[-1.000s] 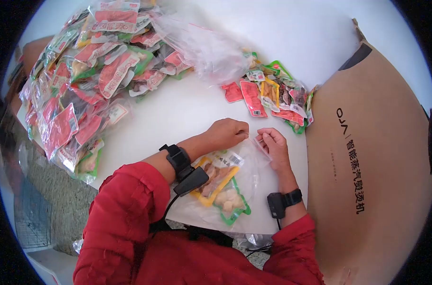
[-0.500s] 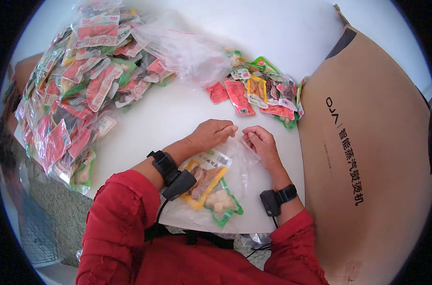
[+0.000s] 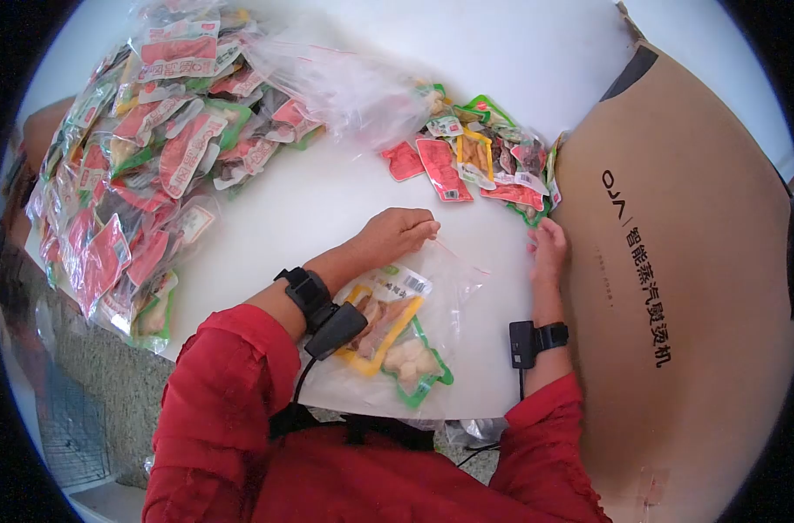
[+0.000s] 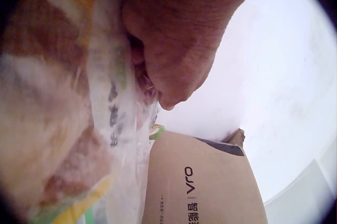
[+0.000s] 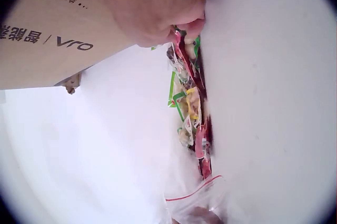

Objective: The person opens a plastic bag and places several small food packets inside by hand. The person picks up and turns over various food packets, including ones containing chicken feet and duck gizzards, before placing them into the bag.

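A white tabletop point(image 3: 266, 235) is lying under everything, its far left part covered. A big cardboard box point(image 3: 684, 218) is standing along the person's right, and a large heap of bagged packets point(image 3: 187, 157) is filling the far left, its lower layers hidden.

The clear bag point(image 3: 447, 305) is lying flat at the near edge, its long axis slanting; the red-lined mouth is pointing away and to the right, the body running back leftward towards the person. Its lower edge is hard to make out against the white. Beyond it, against the box, a smaller pile of packets point(image 3: 473, 155) is resting.

Inside the bag, a yellow-edged packet point(image 3: 384, 318) is slanting the same way, its barcode end farther off; the left wrist camera point(image 3: 340, 331) is hiding its left side, and the left wrist view is cutting it off. It is partly overlapping a green-edged packet point(image 3: 412, 362), which is tapering towards the mouth.

The left hand point(image 3: 395, 237) is pinching the bag's mouth at its left end. The right hand point(image 3: 548, 251) is hovering by the smaller pile, fingers bent; whether they are holding anything, I cannot tell.
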`<action>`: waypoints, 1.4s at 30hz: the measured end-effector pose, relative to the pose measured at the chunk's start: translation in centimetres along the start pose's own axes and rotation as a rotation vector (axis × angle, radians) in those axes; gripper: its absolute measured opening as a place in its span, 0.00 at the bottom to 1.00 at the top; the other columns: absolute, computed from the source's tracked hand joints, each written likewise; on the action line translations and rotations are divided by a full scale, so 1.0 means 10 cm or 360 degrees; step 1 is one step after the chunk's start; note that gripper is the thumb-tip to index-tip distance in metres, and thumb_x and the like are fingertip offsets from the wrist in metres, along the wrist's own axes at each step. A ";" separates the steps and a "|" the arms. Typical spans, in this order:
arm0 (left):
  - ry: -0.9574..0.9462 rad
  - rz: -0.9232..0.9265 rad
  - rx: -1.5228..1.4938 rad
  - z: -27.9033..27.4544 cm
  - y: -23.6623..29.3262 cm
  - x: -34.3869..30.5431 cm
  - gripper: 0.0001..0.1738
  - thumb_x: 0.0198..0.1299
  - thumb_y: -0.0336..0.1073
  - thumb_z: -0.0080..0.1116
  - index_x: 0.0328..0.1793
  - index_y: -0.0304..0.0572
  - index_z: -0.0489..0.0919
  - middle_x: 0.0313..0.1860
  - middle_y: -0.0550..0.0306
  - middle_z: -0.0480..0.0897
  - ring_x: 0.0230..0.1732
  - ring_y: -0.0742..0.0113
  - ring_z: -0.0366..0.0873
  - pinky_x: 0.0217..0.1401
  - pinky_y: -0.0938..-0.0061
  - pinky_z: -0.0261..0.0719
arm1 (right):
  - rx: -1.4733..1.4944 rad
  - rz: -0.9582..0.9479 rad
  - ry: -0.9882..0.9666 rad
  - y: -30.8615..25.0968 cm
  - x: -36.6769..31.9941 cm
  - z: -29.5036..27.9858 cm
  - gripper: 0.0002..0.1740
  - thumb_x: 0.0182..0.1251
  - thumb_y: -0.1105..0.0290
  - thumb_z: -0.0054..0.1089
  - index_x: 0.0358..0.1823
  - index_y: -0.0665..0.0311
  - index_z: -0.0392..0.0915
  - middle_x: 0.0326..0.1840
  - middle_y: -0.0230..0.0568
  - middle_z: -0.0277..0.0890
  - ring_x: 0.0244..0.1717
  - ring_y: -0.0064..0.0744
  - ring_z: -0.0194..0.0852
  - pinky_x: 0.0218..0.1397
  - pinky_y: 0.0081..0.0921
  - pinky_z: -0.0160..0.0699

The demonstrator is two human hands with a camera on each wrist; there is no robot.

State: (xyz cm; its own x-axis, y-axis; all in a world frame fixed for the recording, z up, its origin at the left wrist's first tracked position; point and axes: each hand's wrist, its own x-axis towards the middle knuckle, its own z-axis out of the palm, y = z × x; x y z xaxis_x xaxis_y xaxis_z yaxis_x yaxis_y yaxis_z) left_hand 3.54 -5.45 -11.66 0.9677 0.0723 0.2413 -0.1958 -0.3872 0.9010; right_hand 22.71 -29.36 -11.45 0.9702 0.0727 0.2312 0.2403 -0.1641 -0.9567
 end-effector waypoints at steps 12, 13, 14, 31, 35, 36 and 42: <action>-0.0031 -0.0008 0.0185 -0.03 0.08 0.00 0.16 0.61 0.46 0.45 0.33 0.43 0.74 0.25 0.52 0.77 0.31 0.54 0.75 0.37 0.65 0.71 | 0.0128 0.0019 -0.0147 0.16 0.04 -0.02 0.17 0.58 0.75 0.48 0.50 0.69 0.69 0.44 0.36 0.70 0.37 0.24 0.72 0.31 0.17 0.66; -0.0032 -0.0002 0.0201 -0.03 0.08 0.00 0.16 0.60 0.46 0.45 0.33 0.43 0.75 0.26 0.51 0.77 0.32 0.53 0.75 0.37 0.64 0.71 | 0.0170 0.0011 -0.0135 0.15 0.03 -0.01 0.16 0.58 0.76 0.48 0.49 0.69 0.70 0.43 0.36 0.70 0.35 0.25 0.72 0.29 0.16 0.65; -0.0035 0.0004 0.0217 -0.03 0.08 0.00 0.15 0.60 0.46 0.45 0.34 0.43 0.75 0.26 0.51 0.77 0.32 0.52 0.75 0.38 0.64 0.71 | 0.0211 0.0004 -0.0122 0.15 0.02 0.00 0.15 0.57 0.77 0.48 0.47 0.70 0.70 0.42 0.37 0.70 0.34 0.25 0.73 0.27 0.15 0.64; 0.0008 0.0101 0.0222 -0.02 0.03 0.00 0.13 0.60 0.43 0.47 0.35 0.41 0.74 0.21 0.56 0.74 0.26 0.68 0.72 0.34 0.72 0.71 | -0.1928 -0.0919 -0.0199 -0.19 0.90 -0.02 0.18 0.53 0.74 0.48 0.46 0.72 0.74 0.50 0.54 0.70 0.55 0.51 0.63 0.60 0.36 0.61; 0.0084 0.0118 0.0003 0.00 0.02 -0.01 0.09 0.58 0.37 0.50 0.37 0.40 0.74 0.26 0.59 0.75 0.29 0.72 0.72 0.35 0.73 0.71 | -0.1440 -0.1304 0.0139 -0.59 0.61 0.00 0.13 0.56 0.73 0.48 0.40 0.70 0.76 0.40 0.47 0.76 0.42 0.42 0.73 0.50 0.32 0.70; 0.0091 0.0111 -0.0005 0.03 -0.04 0.01 0.09 0.58 0.37 0.50 0.37 0.40 0.74 0.26 0.59 0.75 0.29 0.72 0.72 0.35 0.73 0.71 | -0.1445 -0.1306 0.0126 -0.79 0.43 0.04 0.13 0.56 0.73 0.48 0.40 0.70 0.76 0.40 0.47 0.76 0.42 0.42 0.73 0.50 0.32 0.70; 0.0154 -0.0059 -0.0684 -0.01 0.14 -0.02 0.23 0.54 0.42 0.56 0.54 0.43 0.68 0.40 0.58 0.76 0.23 0.74 0.67 0.26 0.78 0.68 | 0.0039 -0.0406 -0.0538 -1.50 -0.42 0.24 0.10 0.62 0.69 0.48 0.34 0.66 0.77 0.26 0.30 0.71 0.22 0.17 0.64 0.28 0.14 0.61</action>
State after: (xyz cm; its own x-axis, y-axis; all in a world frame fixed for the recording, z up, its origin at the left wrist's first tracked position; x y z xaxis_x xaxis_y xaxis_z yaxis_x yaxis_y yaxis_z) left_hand 3.04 -5.89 -10.37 0.9600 0.1729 0.2200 -0.2289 0.0332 0.9729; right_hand 14.95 -24.89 1.49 0.8137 0.4273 0.3941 0.4666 -0.0757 -0.8812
